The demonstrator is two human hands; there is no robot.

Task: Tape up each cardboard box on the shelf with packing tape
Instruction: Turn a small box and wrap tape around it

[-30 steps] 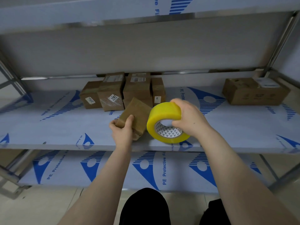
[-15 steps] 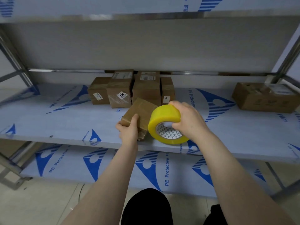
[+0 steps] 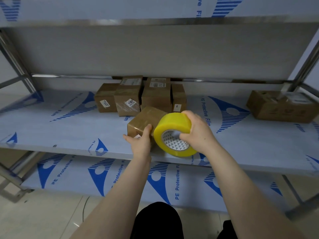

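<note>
Your left hand (image 3: 139,142) is gripping the small cardboard box (image 3: 146,118), thumb hooking over its glossy, taped top edge, near the front of the film-covered shelf (image 3: 69,128). Your right hand (image 3: 196,133) is clutching the round yellow tape roll (image 3: 172,122) just beside the box, thumb tucking inside its patterned core.

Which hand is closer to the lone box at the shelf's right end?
Right. The right hand, gripping the tape roll, sits left of the lone box; the left hand, on a small box, farther left.
</note>
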